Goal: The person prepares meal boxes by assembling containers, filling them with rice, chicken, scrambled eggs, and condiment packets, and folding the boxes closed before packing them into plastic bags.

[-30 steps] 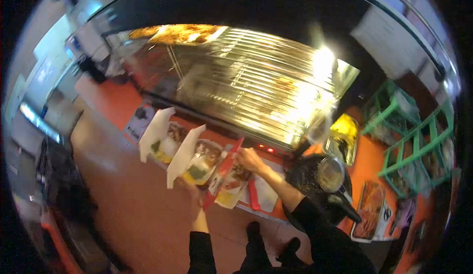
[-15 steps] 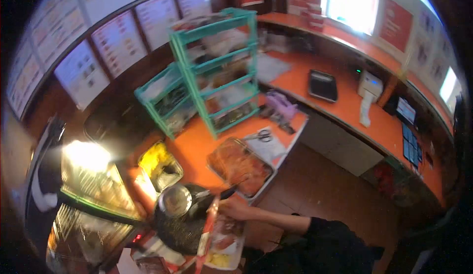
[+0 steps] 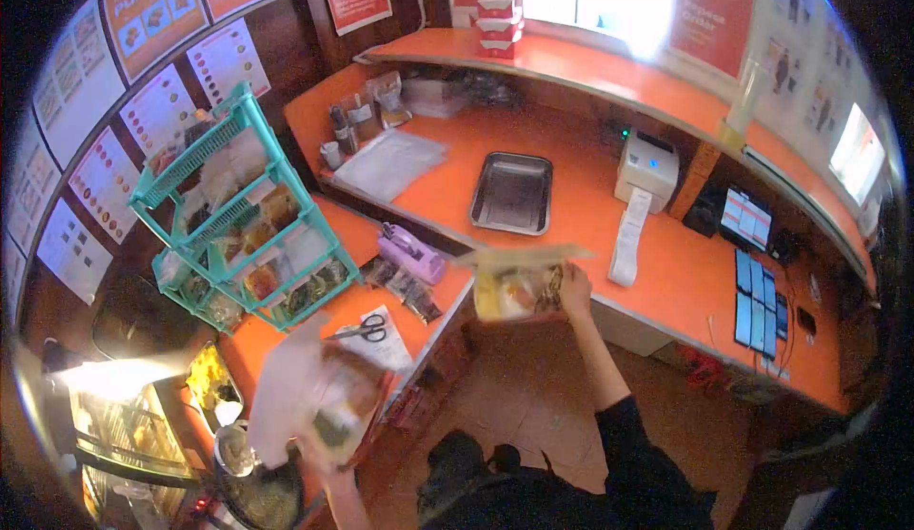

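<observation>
Centrally, a right open takeaway box (image 3: 495, 297) hung in the air over the gap between two orange worktops, its lid (image 3: 524, 257) raised along the far side. Inside lay a yellow portion, a white portion with an orange middle, and something darker at the right end. The right hand (image 3: 574, 294) held it by that end, its grip clamped over the rim.

A left open takeaway box (image 3: 343, 411) was lower and nearer, tilted, above the left worktop (image 3: 347, 242). It showed a dark green patch beside a pale portion; its whitish lid stood up and was blurred. The left hand (image 3: 312, 454) was closed on its near left edge, though blur hid the fingertips.

Both boxes looked light, with thin card walls, stiff enough to carry but likely to bend if pinched. The food seemed loose and soft, apt to slide when tipped, so a broad hold with support beneath probably suited them better than one edge. The flapping lids made poor handles.

Just beyond the left box, black scissors (image 3: 373, 328) lay on a white sheet. Farther out stood a teal rack (image 3: 257, 235) of packets; on the far worktop (image 3: 583, 163) were a dark metal tray (image 3: 512, 193) and a label printer (image 3: 647, 170).
</observation>
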Demonstrator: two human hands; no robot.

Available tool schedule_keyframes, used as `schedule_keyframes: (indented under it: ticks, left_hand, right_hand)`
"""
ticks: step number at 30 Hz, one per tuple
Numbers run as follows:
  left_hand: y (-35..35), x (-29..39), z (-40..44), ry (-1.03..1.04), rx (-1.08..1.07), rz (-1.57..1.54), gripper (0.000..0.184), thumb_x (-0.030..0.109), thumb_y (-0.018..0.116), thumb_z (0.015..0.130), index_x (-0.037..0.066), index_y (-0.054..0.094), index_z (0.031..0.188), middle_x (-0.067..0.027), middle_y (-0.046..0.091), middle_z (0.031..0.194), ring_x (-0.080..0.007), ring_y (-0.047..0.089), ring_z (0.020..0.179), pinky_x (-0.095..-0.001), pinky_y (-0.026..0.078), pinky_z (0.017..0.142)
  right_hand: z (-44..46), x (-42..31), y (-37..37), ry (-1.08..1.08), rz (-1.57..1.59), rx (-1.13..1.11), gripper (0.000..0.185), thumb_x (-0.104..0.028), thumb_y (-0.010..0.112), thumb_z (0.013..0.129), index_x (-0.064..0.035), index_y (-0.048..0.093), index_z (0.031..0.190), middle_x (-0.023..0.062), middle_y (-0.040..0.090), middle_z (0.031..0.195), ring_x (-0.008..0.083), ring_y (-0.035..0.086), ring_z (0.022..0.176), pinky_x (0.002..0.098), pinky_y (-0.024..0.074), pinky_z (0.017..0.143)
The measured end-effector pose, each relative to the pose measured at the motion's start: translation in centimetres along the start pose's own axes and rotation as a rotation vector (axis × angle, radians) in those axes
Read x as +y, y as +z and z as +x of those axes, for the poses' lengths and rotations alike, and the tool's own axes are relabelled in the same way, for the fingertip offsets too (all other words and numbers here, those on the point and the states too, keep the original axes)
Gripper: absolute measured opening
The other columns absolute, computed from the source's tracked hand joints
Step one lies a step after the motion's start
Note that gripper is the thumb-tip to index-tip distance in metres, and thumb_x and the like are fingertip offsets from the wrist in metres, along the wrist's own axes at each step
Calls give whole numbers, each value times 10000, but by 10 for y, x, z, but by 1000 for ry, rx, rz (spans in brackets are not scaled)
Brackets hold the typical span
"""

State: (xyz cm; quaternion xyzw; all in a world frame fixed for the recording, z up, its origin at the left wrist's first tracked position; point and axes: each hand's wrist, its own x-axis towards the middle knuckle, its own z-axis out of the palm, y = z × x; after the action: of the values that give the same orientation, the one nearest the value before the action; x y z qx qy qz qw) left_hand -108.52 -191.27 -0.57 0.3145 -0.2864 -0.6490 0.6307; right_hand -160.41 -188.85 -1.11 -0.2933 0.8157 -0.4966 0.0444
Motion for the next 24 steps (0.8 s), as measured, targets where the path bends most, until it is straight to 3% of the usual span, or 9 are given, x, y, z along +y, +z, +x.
schedule_keyframes:
  ticks: [4,8,11,12,13,14,17,21,24]
  left_hand:
    - [122,-42,34,-109,117,114,500,425,373,966,37,416,1278,-116,512,1219,-272,535,1082,-405,482,891]
    - [142,-137,133,-28,102,173,451,367,376,980,41,370,1291,-98,490,1233,-240,520,1105,-387,453,931]
    - [215,-175,181,-35,13,53,425,320,381,986,44,358,1308,-90,488,1225,-227,490,1142,-360,403,977]
    - [191,-221,220,-73,34,199,502,443,364,972,64,377,1300,-76,482,1233,-217,492,1125,-369,410,953]
    - [223,-225,226,-137,158,190,522,314,374,990,-3,261,1389,-116,388,1360,-237,411,1225,-365,333,1025]
    - [244,-238,240,-79,137,242,567,343,377,985,-9,228,1403,-129,336,1399,-243,382,1251,-364,319,1036]
    - [300,-274,285,-57,142,324,658,411,386,968,-21,182,1421,-158,251,1452,-257,330,1293,-364,295,1054]
    - [347,-302,322,-149,228,508,783,514,397,933,-54,157,1416,-184,221,1462,-273,311,1307,-365,285,1061]
    - [347,-336,358,-128,260,492,741,488,430,928,-63,228,1380,-164,308,1410,-263,363,1259,-371,313,1037]
  right_hand:
    - [68,20,21,155,-67,54,450,-382,399,941,-5,630,1020,233,631,990,399,586,966,436,448,812]
    - [127,44,41,273,-80,90,415,-344,401,933,-11,642,994,225,633,999,388,586,978,430,448,818]
    - [176,75,58,129,-102,137,398,-313,389,933,-12,645,979,211,637,1003,373,589,973,427,447,819]
    - [201,111,68,-19,-134,124,428,-354,385,935,-14,636,1000,224,635,983,395,588,942,461,443,806]
    - [219,130,76,-162,-166,114,460,-396,382,937,-15,626,1020,236,634,964,417,587,910,495,439,793]
    - [231,108,68,81,-127,29,480,-407,366,940,-9,614,1040,225,626,1006,427,579,915,491,436,792]
    - [272,107,78,232,-128,53,501,-417,344,944,-4,591,1083,241,594,1075,432,561,956,479,431,807]
    - [273,87,77,280,-75,150,525,-423,315,960,0,547,1168,232,551,1184,382,538,1065,423,411,893]
    - [246,78,71,296,320,151,520,-396,329,975,6,441,1284,165,516,1250,268,466,1184,368,355,983]
